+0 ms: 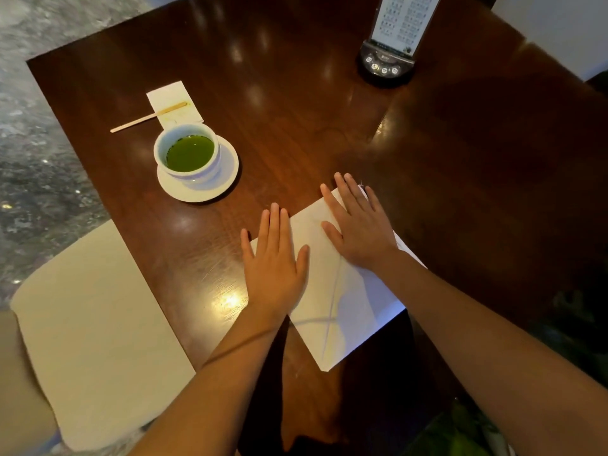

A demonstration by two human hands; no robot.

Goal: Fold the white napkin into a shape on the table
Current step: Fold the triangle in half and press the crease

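Head view shows one big dark brown worktop [296,93] that fills most of the picture. At about 8 o'clock one pale chair cushion [92,324] sits beside the worktop's edge.

One white napkin [342,291] lies flat on the worktop at about 5 o'clock. Its near corner hangs a little over the worktop's edge. You can see fold lines running across it.

Two hands press on the napkin. One left hand [274,258] lies flat on the napkin's left side, fingers straight and a little apart, and some fingertips reach past the cloth onto the wood. One right hand [358,225] lies flat on the napkin's far corner, fingers straight and spread. Neither hand is gripping anything.

At 1 o'clock one menu stand [391,44] stands in a dark base with small round buttons.

At 10 o'clock one white saucer [227,179] holds one white cup [187,156] with green tea in it. Just behind the cup lies one small white paper [171,97], and one thin wooden stick [148,117] rests across it.
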